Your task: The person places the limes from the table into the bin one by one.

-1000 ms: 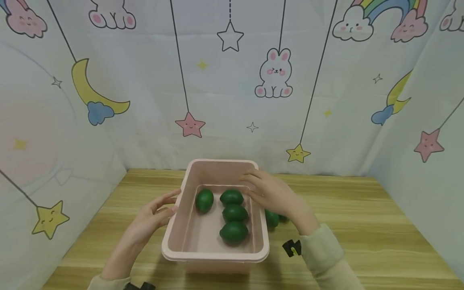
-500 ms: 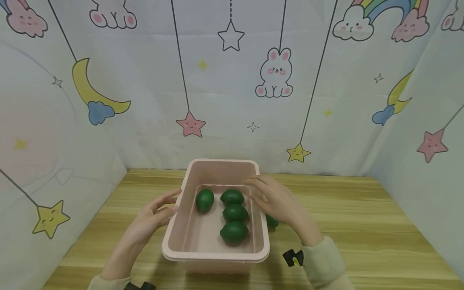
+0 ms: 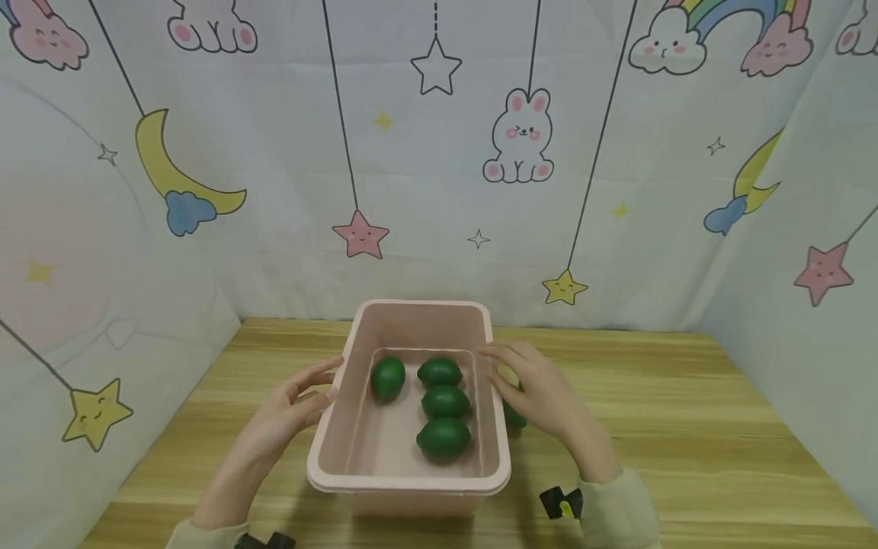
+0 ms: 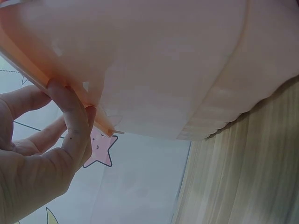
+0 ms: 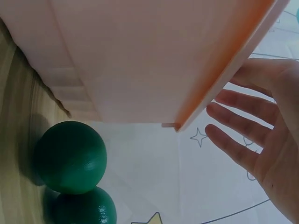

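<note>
A pale pink plastic bin (image 3: 409,484) stands on the table with several dark green limes inside. One lime (image 3: 388,378) lies at the left; beside the right wall are a far lime (image 3: 440,372), a middle lime (image 3: 446,402) and a near lime (image 3: 443,438). My left hand (image 3: 291,415) holds the bin's left rim, its bent fingers (image 4: 70,112) against the lip. At the right rim is my right hand (image 3: 538,389), fingers spread and loosely bent, nothing gripped. In the right wrist view, two more limes (image 5: 70,157) sit outside the bin; the head view shows only part of one.
The wooden table (image 3: 686,442) extends on both sides of the bin. A white cloth backdrop (image 3: 425,175) printed with stars, moons and rabbits encloses the back and sides. Dark wrist straps (image 3: 561,503) show by the sleeves.
My right hand has drawn back rightward and toward me, from over the bin's inside to its right rim. The left hand, bin and limes inside stay put.
</note>
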Action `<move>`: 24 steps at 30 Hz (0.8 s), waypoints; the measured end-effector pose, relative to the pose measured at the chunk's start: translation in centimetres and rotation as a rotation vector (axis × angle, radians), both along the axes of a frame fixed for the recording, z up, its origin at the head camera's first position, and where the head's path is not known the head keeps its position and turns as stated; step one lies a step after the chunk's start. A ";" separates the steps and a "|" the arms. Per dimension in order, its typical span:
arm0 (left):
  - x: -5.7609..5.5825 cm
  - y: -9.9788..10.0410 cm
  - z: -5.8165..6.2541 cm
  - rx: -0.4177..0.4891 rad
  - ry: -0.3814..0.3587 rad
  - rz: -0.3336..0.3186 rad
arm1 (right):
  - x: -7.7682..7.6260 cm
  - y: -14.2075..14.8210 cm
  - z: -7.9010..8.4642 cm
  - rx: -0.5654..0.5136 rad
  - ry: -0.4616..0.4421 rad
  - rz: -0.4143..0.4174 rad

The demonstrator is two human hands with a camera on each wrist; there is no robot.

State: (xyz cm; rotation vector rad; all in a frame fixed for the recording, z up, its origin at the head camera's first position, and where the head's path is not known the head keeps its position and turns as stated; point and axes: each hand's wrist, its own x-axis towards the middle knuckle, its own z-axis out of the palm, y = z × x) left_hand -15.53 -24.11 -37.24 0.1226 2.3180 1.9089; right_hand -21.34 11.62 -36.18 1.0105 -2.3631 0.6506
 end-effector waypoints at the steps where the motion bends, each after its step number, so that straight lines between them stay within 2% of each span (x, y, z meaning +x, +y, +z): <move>1: 0.0 0.0 0.0 0.002 0.002 -0.002 | 0.0 0.1 -0.1 -0.009 -0.002 -0.001; 7: 0.0 0.0 0.0 0.011 0.006 -0.005 | 0.4 0.7 -0.7 -0.056 -0.053 -0.029; 12: 0.1 0.1 0.0 0.012 0.009 -0.008 | 0.6 1.1 -1.2 -0.085 -0.056 -0.053; 18: 0.1 0.1 0.1 0.007 0.001 -0.003 | 0.4 1.5 -2.2 -0.070 -0.044 -0.065; 24: 0.1 0.2 0.1 0.002 0.006 -0.003 | 0.4 1.9 -3.1 -0.060 -0.076 -0.095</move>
